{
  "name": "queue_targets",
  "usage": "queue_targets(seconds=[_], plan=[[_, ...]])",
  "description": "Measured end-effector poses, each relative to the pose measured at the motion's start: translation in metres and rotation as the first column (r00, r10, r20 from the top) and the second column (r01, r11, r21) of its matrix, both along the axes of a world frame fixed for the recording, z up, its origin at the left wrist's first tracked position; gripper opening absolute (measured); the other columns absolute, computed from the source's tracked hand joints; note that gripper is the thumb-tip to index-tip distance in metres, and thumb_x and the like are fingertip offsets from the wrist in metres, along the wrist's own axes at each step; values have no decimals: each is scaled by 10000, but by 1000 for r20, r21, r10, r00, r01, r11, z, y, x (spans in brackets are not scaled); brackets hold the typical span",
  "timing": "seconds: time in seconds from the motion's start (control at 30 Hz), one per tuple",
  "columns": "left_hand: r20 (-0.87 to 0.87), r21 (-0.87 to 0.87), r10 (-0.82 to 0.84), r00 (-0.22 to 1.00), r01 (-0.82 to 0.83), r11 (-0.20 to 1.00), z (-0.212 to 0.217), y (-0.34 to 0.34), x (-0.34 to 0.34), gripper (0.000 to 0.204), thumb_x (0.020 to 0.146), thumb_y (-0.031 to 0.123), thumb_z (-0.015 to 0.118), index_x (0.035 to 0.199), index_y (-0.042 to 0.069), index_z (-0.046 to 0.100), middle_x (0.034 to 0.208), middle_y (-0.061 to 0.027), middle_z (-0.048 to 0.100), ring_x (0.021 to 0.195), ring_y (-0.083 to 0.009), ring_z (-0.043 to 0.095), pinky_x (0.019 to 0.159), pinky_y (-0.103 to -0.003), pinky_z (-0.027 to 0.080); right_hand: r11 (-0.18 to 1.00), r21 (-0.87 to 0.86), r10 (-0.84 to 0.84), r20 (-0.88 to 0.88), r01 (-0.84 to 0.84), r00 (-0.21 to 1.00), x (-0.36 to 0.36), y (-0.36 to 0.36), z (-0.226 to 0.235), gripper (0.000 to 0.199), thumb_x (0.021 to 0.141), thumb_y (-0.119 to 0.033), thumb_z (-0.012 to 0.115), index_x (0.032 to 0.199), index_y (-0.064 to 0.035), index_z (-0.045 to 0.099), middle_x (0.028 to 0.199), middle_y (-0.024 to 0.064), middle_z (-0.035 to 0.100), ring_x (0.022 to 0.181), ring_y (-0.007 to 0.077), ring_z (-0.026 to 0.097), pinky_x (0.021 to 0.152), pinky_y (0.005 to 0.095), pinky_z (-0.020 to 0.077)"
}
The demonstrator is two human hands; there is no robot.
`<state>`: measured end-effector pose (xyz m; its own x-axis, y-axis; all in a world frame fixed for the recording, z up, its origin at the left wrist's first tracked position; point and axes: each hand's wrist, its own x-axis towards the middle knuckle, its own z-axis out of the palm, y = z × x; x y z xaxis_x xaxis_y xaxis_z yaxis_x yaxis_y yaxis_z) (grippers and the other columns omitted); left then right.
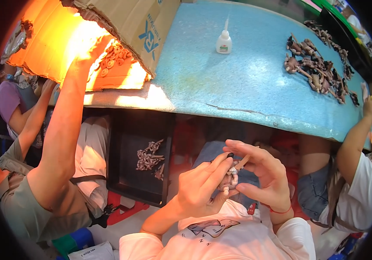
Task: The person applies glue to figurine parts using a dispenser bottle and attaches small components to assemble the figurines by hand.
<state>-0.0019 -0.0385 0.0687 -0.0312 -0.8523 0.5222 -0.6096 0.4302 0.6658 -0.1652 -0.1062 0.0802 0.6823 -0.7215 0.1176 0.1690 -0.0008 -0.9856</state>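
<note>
In front of my chest I hold a small figurine (pixel 232 177), flesh-coloured and grey with a tan stick-like part pointing up and a dark tip beside it. My left hand (pixel 203 184) grips it from the left between thumb and fingers. From the right, my right hand (pixel 267 173) curves around it, thumb against its lower side and fingers arched over the top. The fingers partly hide the figurine, so its exact shape cannot be made out.
A black tray (pixel 138 190) with several figurines lies left of me. The blue table (pixel 246 86) bears a white squeeze bottle (pixel 223 42) and a figurine pile (pixel 318 73). A lit cardboard box (pixel 125 82) holds orange discs. Co-workers sit on both sides, one reaching into the box.
</note>
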Motion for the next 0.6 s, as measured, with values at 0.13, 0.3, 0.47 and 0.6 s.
queue_targets(seconds=[0.13, 0.3, 0.47, 0.6], plan=[[51, 5, -15, 999, 15, 1000, -1, 3, 0, 563, 556, 52, 710, 1076, -86, 544, 1023, -235, 590, 624, -244, 588, 545, -283, 489, 996, 86, 22, -63, -17, 998, 0, -2, 7, 609, 641, 67, 624, 1224, 62, 447, 1238, 222, 482, 1108, 231, 511, 940, 356, 420], [105, 23, 21, 994, -24, 999, -4, 1, -5, 529, 538, 42, 680, 1038, -84, 564, 992, -211, 605, 619, -245, 594, 542, -299, 493, 999, 43, 12, -106, -7, 994, -3, -4, 3, 691, 635, 84, 612, 1286, 35, 384, 1168, 189, 545, 979, 163, 568, 900, 338, 457], [137, 10, 17, 990, -19, 1000, -3, 2, -5, 498, 558, 63, 675, 1023, -85, 577, 950, -219, 617, 617, -254, 604, 552, -300, 495, 972, -237, -35, -162, -4, 986, -2, -5, 3, 628, 661, -25, 603, 1266, 8, 439, 1074, 148, 595, 918, 173, 606, 874, 328, 472], [137, 49, 36, 990, -43, 998, -5, 0, -11, 495, 550, 41, 649, 1025, -84, 584, 931, -234, 624, 636, -267, 619, 573, -298, 499, 942, -336, -71, -210, -3, 975, -6, -6, -3, 626, 636, -72, 601, 1247, -19, 478, 962, 143, 623, 856, 230, 633, 786, 311, 501]])
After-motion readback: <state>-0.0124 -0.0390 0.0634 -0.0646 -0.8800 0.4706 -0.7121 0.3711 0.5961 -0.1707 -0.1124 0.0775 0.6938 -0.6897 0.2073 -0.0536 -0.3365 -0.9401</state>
